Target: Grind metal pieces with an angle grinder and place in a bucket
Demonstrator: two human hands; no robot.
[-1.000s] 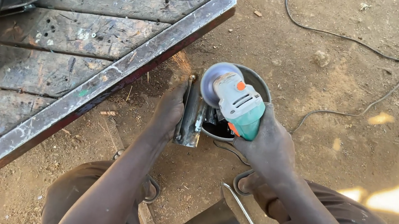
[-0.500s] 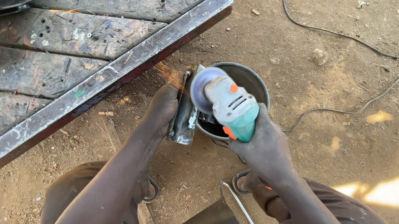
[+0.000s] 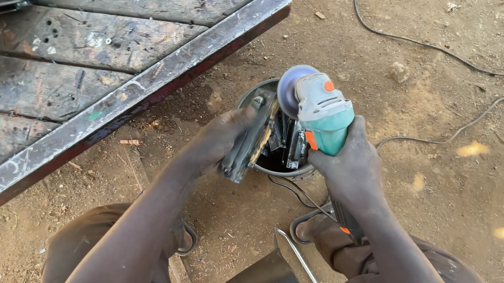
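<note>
While I look down from the head view, my right hand [image 3: 353, 166] is wrapped tight around the teal angle grinder [image 3: 321, 113], its long axis running away from me, disc [image 3: 289, 89] pointing at the far end over the round metal bucket [image 3: 274, 166]. My left hand [image 3: 217, 141] is clenched on a flat dark metal piece [image 3: 251, 140], tilted lengthwise beside the disc, over the bucket's near-left rim. No labels show.

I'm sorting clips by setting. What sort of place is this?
Probably an outdoor metal workshop: bare dirt ground, a steel-framed plank platform, and an angle grinder held over a bucket of metal pieces.
</note>
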